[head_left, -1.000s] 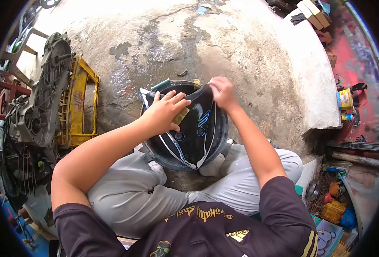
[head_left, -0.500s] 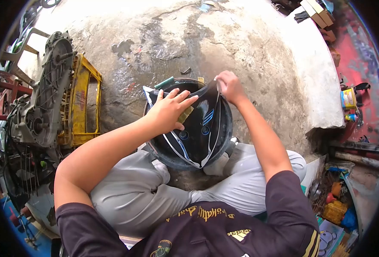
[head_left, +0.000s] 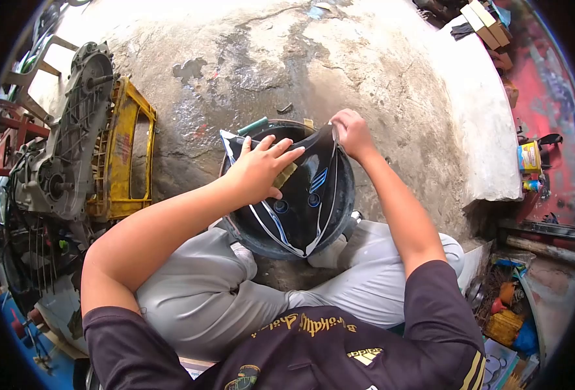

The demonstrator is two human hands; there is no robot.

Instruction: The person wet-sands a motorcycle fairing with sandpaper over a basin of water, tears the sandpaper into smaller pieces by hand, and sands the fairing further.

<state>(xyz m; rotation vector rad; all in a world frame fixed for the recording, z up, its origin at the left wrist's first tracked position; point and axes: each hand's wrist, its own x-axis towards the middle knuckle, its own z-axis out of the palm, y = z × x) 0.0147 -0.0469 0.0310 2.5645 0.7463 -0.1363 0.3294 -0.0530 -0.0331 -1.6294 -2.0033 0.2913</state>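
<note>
A glossy black motorcycle fairing panel (head_left: 308, 185) with white edges and blue stripes lies across a round black basin (head_left: 348, 195), its pointed end toward me. My left hand (head_left: 259, 168) rests on its upper left part, fingers spread. Beneath that palm and beside the thumb shows a yellowish piece (head_left: 286, 175), perhaps a sponge or sandpaper; most of it is hidden. At the panel's upper right corner, my right hand (head_left: 353, 134) is closed on the edge. The basin's contents are mostly covered by the panel.
A teal stick-like piece (head_left: 253, 125) lies on the basin's far rim. To the left stand a metal engine casing (head_left: 82, 136) and a yellow crate (head_left: 121, 149). A white ledge (head_left: 489, 143) is at right, with a cluttered bin (head_left: 508, 305) nearer me. The concrete floor (head_left: 391, 84) is partly wet.
Both hands keep their places on the panel. The view has shifted very slightly; my left hand appears a touch farther right, otherwise little differs.
</note>
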